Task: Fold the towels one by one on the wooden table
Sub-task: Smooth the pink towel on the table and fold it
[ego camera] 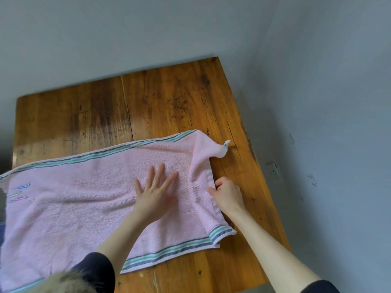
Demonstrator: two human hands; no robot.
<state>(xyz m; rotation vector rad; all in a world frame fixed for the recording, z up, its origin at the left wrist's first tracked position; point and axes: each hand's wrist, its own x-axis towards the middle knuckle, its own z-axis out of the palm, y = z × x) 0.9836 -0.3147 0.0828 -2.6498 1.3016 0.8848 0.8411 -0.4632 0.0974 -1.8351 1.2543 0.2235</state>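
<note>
- A pink towel lies spread across the near part of the wooden table, its left end running out of view.
- The left hand presses flat on the towel, fingers straight and spread.
- The right hand pinches the towel's right edge with curled fingers.
- The towel's far right corner is bunched and twisted.
- A wall socket sits on the grey wall, right of the table.
- Bare boards stretch beyond the towel.

Pink towel with green-blue striped edges, spread flat on wooden table; right end rumpled, possibly knotted corner.
</note>
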